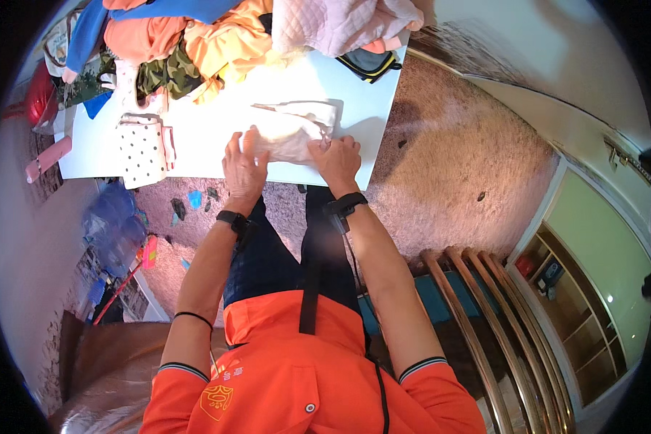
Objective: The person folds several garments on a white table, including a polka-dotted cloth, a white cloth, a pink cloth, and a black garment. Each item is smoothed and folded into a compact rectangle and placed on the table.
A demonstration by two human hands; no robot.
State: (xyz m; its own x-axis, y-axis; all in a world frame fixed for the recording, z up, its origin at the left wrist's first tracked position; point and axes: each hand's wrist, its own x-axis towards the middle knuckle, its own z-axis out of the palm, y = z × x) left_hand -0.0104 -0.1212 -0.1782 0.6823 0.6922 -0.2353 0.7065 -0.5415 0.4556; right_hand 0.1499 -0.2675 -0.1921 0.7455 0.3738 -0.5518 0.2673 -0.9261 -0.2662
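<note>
A pale pink-white garment (290,141) lies partly folded near the front edge of the white table (206,169), its upper part washed out by glare. My left hand (245,167) is at the garment's left end, fingers bent and spread, thumb against the cloth; whether it grips is unclear. At the other end, my right hand (337,163) pinches the bunched right edge between thumb and fingers. To the left, a folded white cloth with black dots (141,152) overhangs the table's front edge.
A heap of clothes (222,40) covers the table's far side, with a pink quilted garment (336,24) at its right. Left stand a pink roll (49,158) and blue plastic bags (114,228). Curved metal rails (472,325) rise at lower right; scraps (195,199) lie on the floor.
</note>
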